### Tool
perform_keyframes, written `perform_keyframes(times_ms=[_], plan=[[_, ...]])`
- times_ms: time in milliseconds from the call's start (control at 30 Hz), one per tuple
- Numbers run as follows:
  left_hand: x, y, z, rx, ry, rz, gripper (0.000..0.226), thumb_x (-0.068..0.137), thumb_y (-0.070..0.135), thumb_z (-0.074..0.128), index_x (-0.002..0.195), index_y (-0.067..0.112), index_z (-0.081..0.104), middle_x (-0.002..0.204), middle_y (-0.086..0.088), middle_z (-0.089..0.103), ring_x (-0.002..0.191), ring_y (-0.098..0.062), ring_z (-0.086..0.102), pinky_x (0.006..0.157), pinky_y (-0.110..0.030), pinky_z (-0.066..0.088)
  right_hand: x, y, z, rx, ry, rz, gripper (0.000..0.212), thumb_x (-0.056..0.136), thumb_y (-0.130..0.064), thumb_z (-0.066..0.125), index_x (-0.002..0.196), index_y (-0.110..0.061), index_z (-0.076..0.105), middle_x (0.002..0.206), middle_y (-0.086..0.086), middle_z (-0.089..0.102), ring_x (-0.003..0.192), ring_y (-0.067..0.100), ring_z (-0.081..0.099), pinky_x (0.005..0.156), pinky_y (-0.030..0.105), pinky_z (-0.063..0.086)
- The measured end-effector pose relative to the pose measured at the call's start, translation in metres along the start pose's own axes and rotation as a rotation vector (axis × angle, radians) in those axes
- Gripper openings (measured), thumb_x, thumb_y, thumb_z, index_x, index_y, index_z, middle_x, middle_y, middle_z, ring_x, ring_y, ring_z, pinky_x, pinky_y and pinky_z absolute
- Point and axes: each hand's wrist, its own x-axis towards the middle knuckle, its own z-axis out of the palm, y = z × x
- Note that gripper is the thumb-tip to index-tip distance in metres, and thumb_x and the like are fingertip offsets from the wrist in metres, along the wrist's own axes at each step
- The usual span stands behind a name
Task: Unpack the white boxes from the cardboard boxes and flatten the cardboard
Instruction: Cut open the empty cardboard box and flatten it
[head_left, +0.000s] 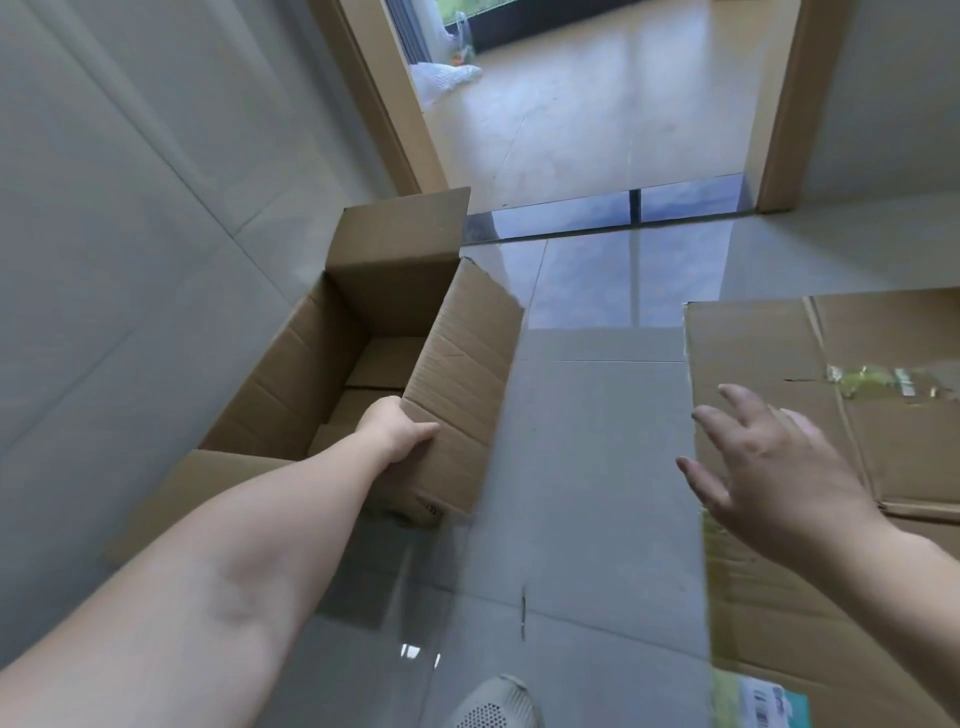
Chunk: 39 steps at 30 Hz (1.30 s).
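Note:
An open brown cardboard box (332, 364) stands on the tiled floor against the left wall, its flaps raised and nothing white showing inside. My left hand (397, 428) grips the box's right-hand flap (462, 384), thumb on the outer face and fingers inside. My right hand (763, 467) hovers with fingers spread above the left edge of a flattened cardboard sheet (852, 415) that lies on the floor at the right. No white boxes are in view.
A grey wall (130, 234) runs along the left. A doorway with a wooden frame (779, 130) opens ahead onto a lighter floor. A white perforated object (493, 709) lies at the bottom edge. Glossy grey tiles (597, 441) stretch between the box and the flat cardboard.

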Motion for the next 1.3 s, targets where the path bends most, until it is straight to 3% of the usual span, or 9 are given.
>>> perform_keyframes(times_ms=[100, 233, 333, 633, 733, 833, 967, 1200, 1300], plan=[[-0.003, 0.016, -0.006, 0.102, 0.112, 0.061, 0.031, 0.08, 0.035, 0.073, 0.101, 0.013, 0.067, 0.101, -0.005, 0.07, 0.092, -0.025, 0.064, 0.083, -0.035, 0.052, -0.001, 0.008, -0.004, -0.014, 0.009, -0.001, 0.042, 0.062, -0.025, 0.085, 0.094, -0.003, 0.069, 0.112, 0.028, 0.063, 0.091, 0.041, 0.065, 0.081, 0.053, 0.05], [-0.023, 0.068, -0.038, -0.032, 0.148, 0.194, 0.023, 0.078, 0.031, 0.076, 0.089, 0.013, 0.068, 0.085, -0.001, 0.069, 0.084, -0.022, 0.066, 0.072, -0.031, 0.05, -0.006, 0.02, -0.033, -0.008, 0.011, 0.061, 0.045, 0.083, -0.035, 0.065, 0.12, -0.01, 0.061, 0.136, 0.019, 0.05, 0.118, 0.035, 0.054, 0.1, 0.044, 0.039], [-0.054, 0.112, -0.045, -0.165, 0.109, 0.35, 0.022, 0.075, 0.029, 0.079, 0.087, 0.014, 0.068, 0.083, 0.001, 0.071, 0.079, -0.018, 0.068, 0.076, -0.036, 0.056, -0.008, 0.036, -0.062, 0.071, 0.05, 0.136, 0.046, 0.091, -0.042, 0.053, 0.129, -0.017, 0.052, 0.143, 0.008, 0.043, 0.122, 0.03, 0.049, 0.098, 0.036, 0.038], [-0.186, 0.292, 0.003, -0.322, -0.229, 0.811, 0.03, 0.077, 0.033, 0.079, 0.102, 0.023, 0.066, 0.09, 0.007, 0.071, 0.081, -0.01, 0.068, 0.078, -0.032, 0.057, -0.046, 0.13, -0.145, 0.532, 0.236, 0.562, 0.082, 0.086, -0.067, 0.042, 0.15, -0.018, 0.024, 0.152, 0.007, 0.035, 0.137, 0.026, 0.035, 0.11, 0.037, 0.031], [-0.238, 0.351, 0.023, -0.431, -0.37, 0.933, 0.027, 0.076, 0.035, 0.078, 0.097, 0.022, 0.067, 0.086, 0.007, 0.071, 0.077, -0.01, 0.069, 0.073, -0.03, 0.056, -0.075, 0.175, -0.174, 0.621, 0.379, 0.749, 0.097, 0.08, -0.076, 0.038, 0.151, -0.016, 0.012, 0.152, 0.01, 0.034, 0.138, 0.03, 0.035, 0.112, 0.038, 0.028], [-0.292, 0.4, 0.044, -0.572, -0.516, 1.025, 0.022, 0.075, 0.032, 0.079, 0.089, 0.019, 0.069, 0.078, 0.006, 0.073, 0.068, -0.008, 0.07, 0.063, -0.025, 0.056, -0.116, 0.21, -0.216, 0.703, 0.608, 0.831, 0.105, 0.07, -0.083, 0.043, 0.148, -0.016, 0.02, 0.146, 0.005, 0.043, 0.132, 0.029, 0.043, 0.112, 0.04, 0.032], [-0.358, 0.444, 0.071, -0.823, -0.821, 1.029, 0.026, 0.077, 0.026, 0.079, 0.096, 0.012, 0.069, 0.085, -0.001, 0.075, 0.076, -0.017, 0.073, 0.066, -0.032, 0.059, -0.176, 0.244, -0.286, 0.614, 0.912, 0.831, 0.074, 0.086, -0.056, 0.057, 0.143, -0.014, 0.033, 0.14, -0.002, 0.048, 0.128, 0.017, 0.045, 0.093, 0.012, 0.03], [-0.437, 0.474, 0.132, -1.261, -1.359, 0.725, 0.03, 0.084, 0.018, 0.072, 0.109, 0.003, 0.063, 0.105, -0.012, 0.072, 0.096, -0.026, 0.069, 0.086, -0.045, 0.056, -0.221, 0.257, -0.379, 0.179, 0.919, 0.881, 0.111, 0.055, -0.077, 0.062, 0.142, -0.016, 0.034, 0.14, -0.003, 0.049, 0.127, 0.018, 0.047, 0.109, 0.039, 0.037], [-0.446, 0.469, 0.16, -1.347, -1.461, 0.583, 0.035, 0.084, 0.024, 0.072, 0.112, 0.008, 0.061, 0.111, -0.01, 0.07, 0.103, -0.027, 0.067, 0.092, -0.049, 0.052, -0.213, 0.254, -0.388, 0.007, 0.785, 0.845, 0.083, 0.07, -0.066, 0.064, 0.136, -0.019, 0.042, 0.135, 0.0, 0.053, 0.123, 0.022, 0.05, 0.102, 0.036, 0.04]])
